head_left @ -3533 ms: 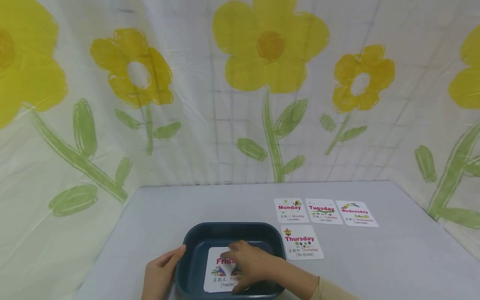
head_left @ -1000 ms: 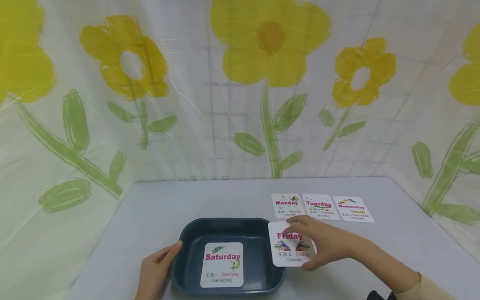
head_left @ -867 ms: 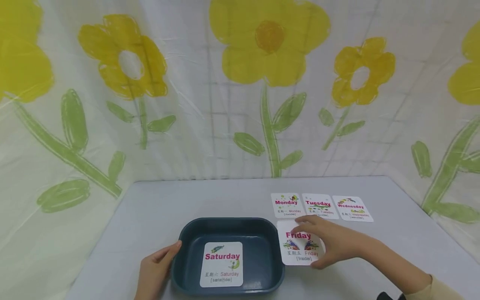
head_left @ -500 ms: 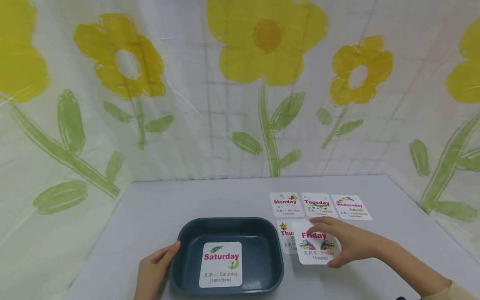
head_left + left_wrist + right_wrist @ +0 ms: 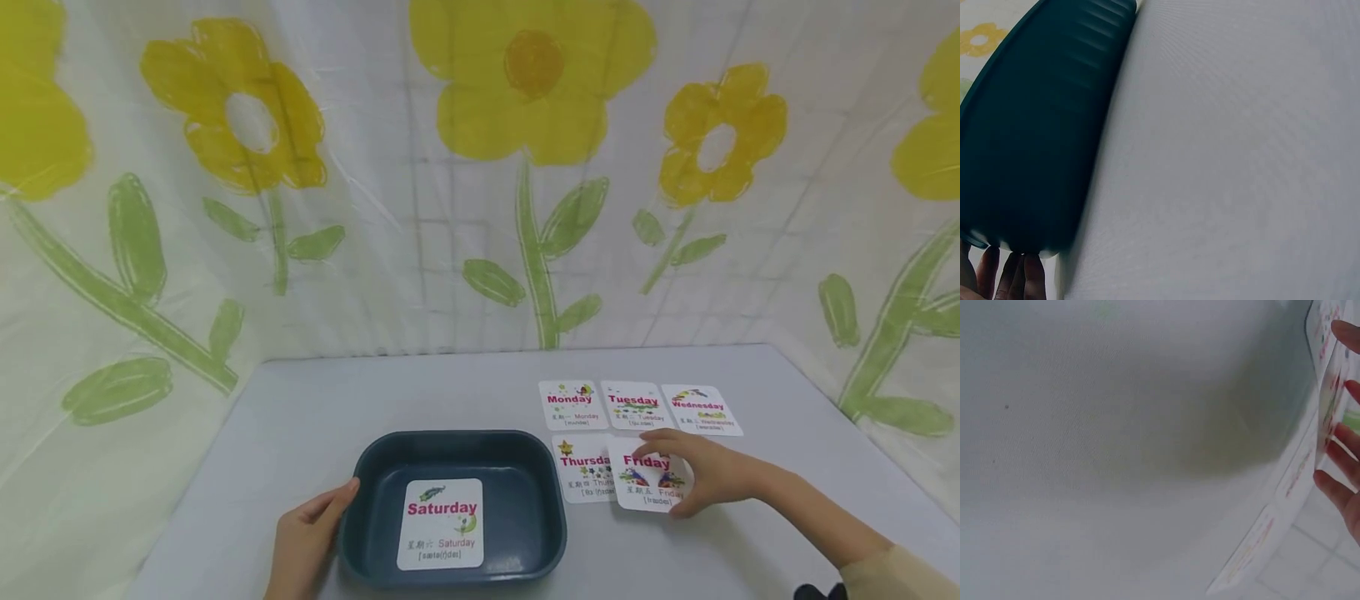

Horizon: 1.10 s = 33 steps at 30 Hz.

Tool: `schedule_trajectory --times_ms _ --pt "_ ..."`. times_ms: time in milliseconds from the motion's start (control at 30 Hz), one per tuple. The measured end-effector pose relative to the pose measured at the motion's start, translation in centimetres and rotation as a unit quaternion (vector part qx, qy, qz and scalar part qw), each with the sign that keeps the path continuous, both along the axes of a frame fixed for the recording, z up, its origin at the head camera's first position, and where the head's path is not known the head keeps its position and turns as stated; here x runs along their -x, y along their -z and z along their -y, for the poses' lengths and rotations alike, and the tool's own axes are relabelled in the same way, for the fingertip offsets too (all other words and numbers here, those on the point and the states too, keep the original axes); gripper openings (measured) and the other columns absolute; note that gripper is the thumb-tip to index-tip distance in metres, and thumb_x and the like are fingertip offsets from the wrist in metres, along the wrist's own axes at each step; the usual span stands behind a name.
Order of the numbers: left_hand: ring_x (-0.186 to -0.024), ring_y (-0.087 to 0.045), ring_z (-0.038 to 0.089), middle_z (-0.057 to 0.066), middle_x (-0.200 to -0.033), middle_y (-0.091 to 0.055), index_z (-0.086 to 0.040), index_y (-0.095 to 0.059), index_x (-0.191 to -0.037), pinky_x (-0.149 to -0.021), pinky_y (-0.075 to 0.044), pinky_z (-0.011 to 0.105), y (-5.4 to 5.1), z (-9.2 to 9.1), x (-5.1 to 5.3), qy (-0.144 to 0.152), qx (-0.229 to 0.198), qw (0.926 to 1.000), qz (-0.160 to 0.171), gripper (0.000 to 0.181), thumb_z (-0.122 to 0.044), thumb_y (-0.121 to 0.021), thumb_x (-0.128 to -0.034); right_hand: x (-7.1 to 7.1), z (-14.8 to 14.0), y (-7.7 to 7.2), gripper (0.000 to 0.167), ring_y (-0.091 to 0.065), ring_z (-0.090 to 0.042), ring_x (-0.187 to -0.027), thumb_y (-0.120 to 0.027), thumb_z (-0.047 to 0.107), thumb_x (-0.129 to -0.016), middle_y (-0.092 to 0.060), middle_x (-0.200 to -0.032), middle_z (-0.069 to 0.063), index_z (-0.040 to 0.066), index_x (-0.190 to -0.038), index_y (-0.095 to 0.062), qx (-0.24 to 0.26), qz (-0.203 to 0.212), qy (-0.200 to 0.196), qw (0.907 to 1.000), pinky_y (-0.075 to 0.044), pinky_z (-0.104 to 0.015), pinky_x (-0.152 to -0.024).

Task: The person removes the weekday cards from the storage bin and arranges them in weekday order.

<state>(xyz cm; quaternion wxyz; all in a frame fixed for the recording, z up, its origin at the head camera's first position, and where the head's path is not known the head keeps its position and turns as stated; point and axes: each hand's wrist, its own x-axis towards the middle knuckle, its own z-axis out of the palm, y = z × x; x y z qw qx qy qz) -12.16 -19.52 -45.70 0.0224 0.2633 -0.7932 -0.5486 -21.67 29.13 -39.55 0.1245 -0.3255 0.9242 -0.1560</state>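
Note:
My right hand (image 5: 708,471) holds the Friday card (image 5: 648,483) by its edges, thumb at the lower right corner and fingers at the top. The card is tilted, just above the table, and covers the right edge of the Thursday card (image 5: 583,479). In the right wrist view, fingers (image 5: 1335,490) touch the card's rim. My left hand (image 5: 307,537) grips the left rim of a dark blue-green tray (image 5: 450,444); the left wrist view shows its fingertips (image 5: 1034,275) against the outer wall. Inside the tray lies the Saturday card (image 5: 441,533), face up.
Behind the Thursday card, the Monday card (image 5: 573,408), the Tuesday card (image 5: 636,408) and the Wednesday card (image 5: 701,412) lie in a row. They rest on a pale table (image 5: 337,396). A flower-printed curtain (image 5: 375,275) hangs along the table's back edge.
My right hand has lifted the Friday card out of the tray and carried it right, past the Thursday card, then lower. The Saturday card beneath came into view. My left hand stays on the tray.

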Motion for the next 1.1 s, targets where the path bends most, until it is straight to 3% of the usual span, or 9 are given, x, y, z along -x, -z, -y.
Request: schedule_trajectory --times_ms 367,833,1100 --pt "-0.121 -0.047 0.038 0.017 -0.123 -0.057 0.0 -0.062 -0.117 -0.094 -0.043 0.051 0.0 -0.1 0.0 -0.001 -0.005 1.0 0.0 0.087 -0.073 -0.056 -0.0704 2.3 -2.4 1.9 0.065 -0.039 -0.047 -0.122 -0.083 0.036 -0.059 -0.047 -0.134 -0.017 0.024 -0.117 -0.057 -0.007 0.002 0.006 1.0 -0.034 -0.062 -0.093" --pt "-0.119 -0.05 0.038 0.017 -0.12 -0.06 0.0 -0.063 -0.114 -0.09 -0.046 0.049 0.1 -0.1 -0.1 -0.004 0.007 1.0 -0.003 0.085 -0.073 -0.055 -0.0712 3.0 -2.6 2.3 0.068 -0.036 -0.05 -0.123 -0.084 0.033 -0.059 -0.043 -0.136 -0.019 0.023 -0.12 -0.056 -0.005 0.025 0.006 0.9996 -0.033 -0.065 -0.092" --pt "-0.118 -0.051 0.038 0.018 -0.119 -0.06 0.0 -0.064 -0.114 -0.089 -0.047 0.049 0.3 0.0 -0.1 -0.006 0.011 0.9999 -0.002 0.084 -0.072 -0.056 -0.0722 2.8 -2.1 2.2 0.07 -0.038 -0.048 -0.122 -0.084 0.03 -0.059 -0.044 -0.136 -0.016 0.026 -0.122 -0.055 -0.015 0.015 0.001 0.9998 -0.036 -0.061 -0.091"
